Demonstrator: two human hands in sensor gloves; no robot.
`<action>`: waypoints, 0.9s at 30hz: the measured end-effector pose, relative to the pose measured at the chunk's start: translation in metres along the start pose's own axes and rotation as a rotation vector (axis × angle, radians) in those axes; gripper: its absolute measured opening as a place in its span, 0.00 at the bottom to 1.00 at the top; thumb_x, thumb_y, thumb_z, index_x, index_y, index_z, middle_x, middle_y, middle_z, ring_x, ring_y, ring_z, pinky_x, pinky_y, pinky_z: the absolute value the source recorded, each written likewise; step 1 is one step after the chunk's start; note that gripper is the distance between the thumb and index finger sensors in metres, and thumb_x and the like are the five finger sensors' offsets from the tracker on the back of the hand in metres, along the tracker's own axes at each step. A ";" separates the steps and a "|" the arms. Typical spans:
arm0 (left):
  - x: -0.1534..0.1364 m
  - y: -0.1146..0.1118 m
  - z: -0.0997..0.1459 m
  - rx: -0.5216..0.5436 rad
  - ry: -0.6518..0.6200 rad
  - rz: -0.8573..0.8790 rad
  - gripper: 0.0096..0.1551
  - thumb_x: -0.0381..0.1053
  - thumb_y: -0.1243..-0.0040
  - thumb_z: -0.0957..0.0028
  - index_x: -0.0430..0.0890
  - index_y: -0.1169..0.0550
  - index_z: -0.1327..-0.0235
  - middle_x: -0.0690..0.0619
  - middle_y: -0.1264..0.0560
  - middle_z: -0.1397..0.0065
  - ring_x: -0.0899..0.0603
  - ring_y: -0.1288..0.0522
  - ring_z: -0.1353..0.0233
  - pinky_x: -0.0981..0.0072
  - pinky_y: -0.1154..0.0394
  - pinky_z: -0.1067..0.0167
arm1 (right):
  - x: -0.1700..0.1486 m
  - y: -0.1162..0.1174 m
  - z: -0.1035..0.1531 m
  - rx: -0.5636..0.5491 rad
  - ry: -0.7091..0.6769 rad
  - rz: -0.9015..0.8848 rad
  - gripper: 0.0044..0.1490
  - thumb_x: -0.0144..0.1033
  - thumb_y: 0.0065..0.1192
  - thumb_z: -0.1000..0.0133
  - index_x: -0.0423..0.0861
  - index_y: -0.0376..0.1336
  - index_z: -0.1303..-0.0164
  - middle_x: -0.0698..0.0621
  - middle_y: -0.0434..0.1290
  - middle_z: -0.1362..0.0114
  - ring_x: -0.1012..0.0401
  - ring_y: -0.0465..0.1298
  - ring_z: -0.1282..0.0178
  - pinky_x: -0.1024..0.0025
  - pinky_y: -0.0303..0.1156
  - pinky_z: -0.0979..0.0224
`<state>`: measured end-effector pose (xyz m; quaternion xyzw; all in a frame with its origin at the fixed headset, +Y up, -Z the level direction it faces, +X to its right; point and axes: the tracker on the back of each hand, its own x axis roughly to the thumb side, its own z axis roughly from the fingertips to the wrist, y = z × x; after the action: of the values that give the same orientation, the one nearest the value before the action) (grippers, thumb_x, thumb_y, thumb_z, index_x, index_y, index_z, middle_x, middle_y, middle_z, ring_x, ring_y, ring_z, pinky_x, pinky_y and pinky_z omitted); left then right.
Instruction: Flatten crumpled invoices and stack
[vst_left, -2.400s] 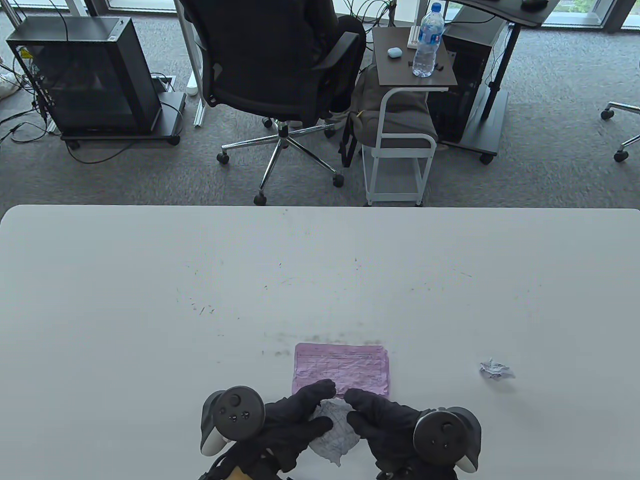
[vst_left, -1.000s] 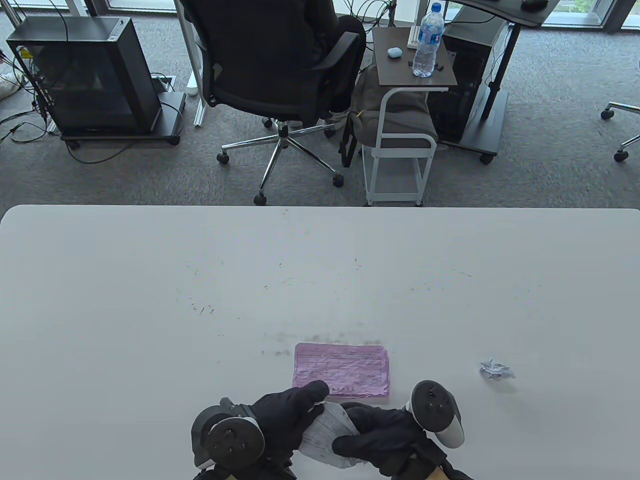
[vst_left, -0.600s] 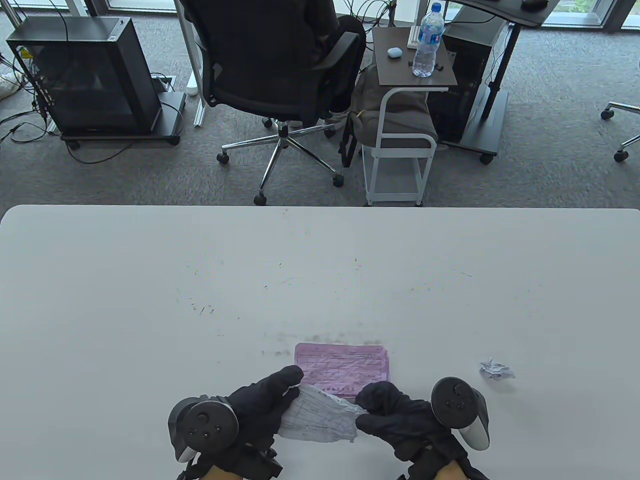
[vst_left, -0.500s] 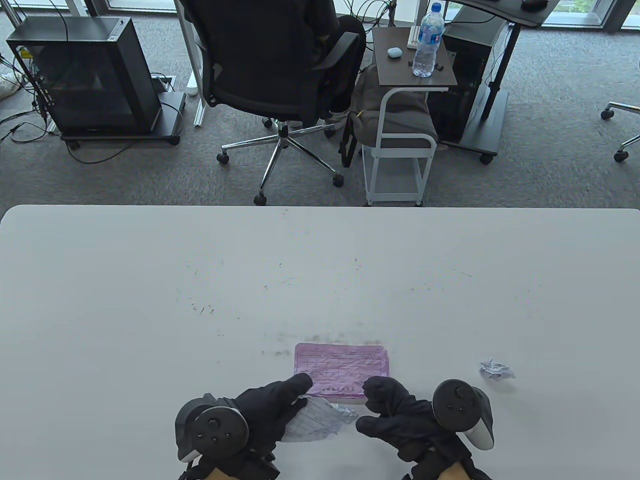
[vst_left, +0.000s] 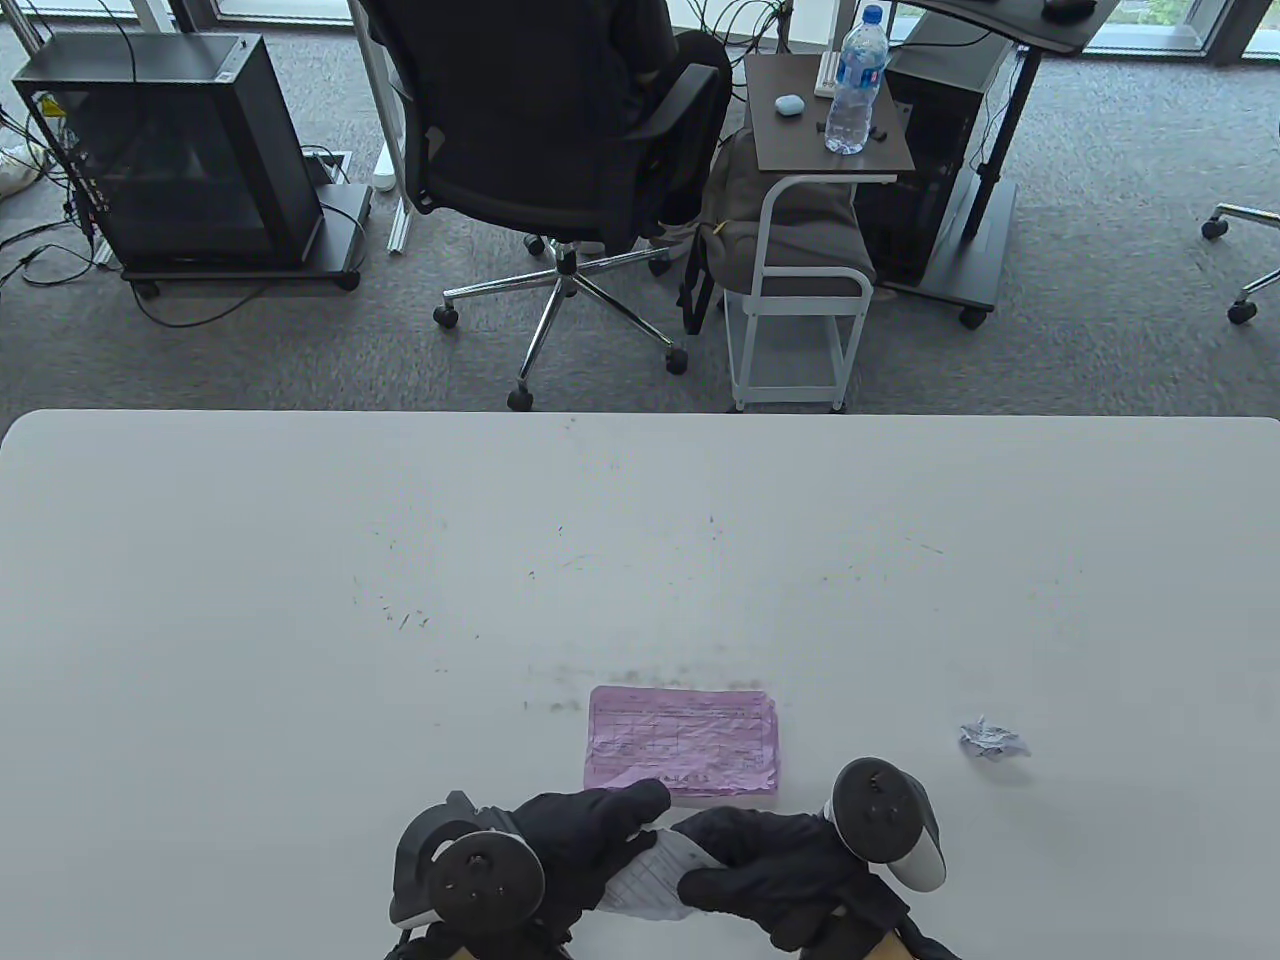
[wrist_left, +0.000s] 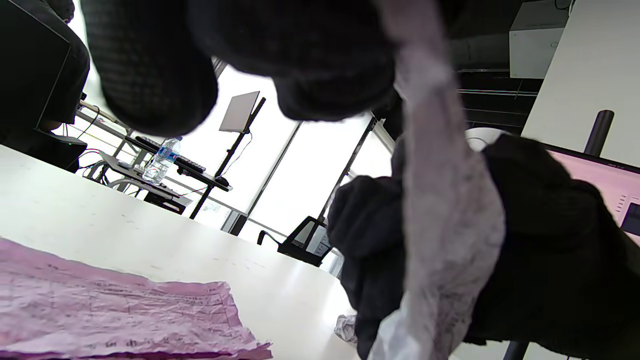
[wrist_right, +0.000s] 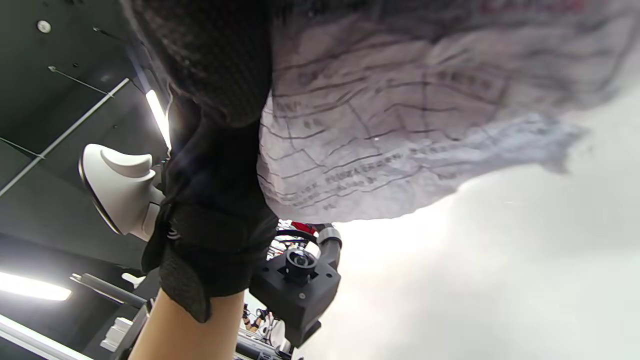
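A creased white invoice is held above the table's near edge between both gloved hands. My left hand grips its left side and my right hand grips its right side. The sheet also shows in the left wrist view and in the right wrist view, printed with a table of lines. A stack of flattened pink invoices lies on the table just beyond the hands; it also shows in the left wrist view. A small crumpled white ball lies to the right.
The white table stretches far beyond the stack. Behind its far edge stand an office chair, a small side table with a water bottle, and a black computer case.
The hands pulled the white invoice apart into a wider sheet, the right hand let go for a moment, and now both hands have come back together gripping it, closer to the near edge.
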<state>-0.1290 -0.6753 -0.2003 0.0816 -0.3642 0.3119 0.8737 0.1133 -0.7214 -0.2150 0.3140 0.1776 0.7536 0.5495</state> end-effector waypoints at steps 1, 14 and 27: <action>-0.001 0.000 0.000 0.000 0.006 0.002 0.22 0.48 0.41 0.42 0.48 0.23 0.35 0.46 0.17 0.58 0.53 0.18 0.76 0.52 0.15 0.57 | -0.001 0.000 0.000 0.011 0.012 0.009 0.22 0.39 0.72 0.43 0.46 0.64 0.43 0.37 0.74 0.31 0.44 0.78 0.41 0.44 0.77 0.40; -0.041 -0.001 0.013 0.080 0.256 0.122 0.22 0.47 0.42 0.41 0.45 0.24 0.34 0.45 0.17 0.58 0.53 0.19 0.76 0.52 0.15 0.59 | -0.011 -0.006 0.004 -0.038 0.181 0.154 0.27 0.36 0.71 0.43 0.45 0.64 0.36 0.45 0.77 0.44 0.53 0.78 0.52 0.49 0.78 0.45; -0.058 -0.032 0.015 -0.167 0.424 0.076 0.23 0.47 0.42 0.39 0.40 0.26 0.34 0.43 0.18 0.49 0.47 0.15 0.67 0.46 0.18 0.52 | -0.025 -0.025 0.019 -0.255 0.361 0.235 0.32 0.32 0.71 0.45 0.37 0.61 0.34 0.40 0.79 0.47 0.56 0.82 0.61 0.60 0.82 0.57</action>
<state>-0.1501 -0.7348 -0.2268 -0.0723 -0.2000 0.3234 0.9220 0.1486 -0.7378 -0.2233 0.1209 0.1388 0.8726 0.4524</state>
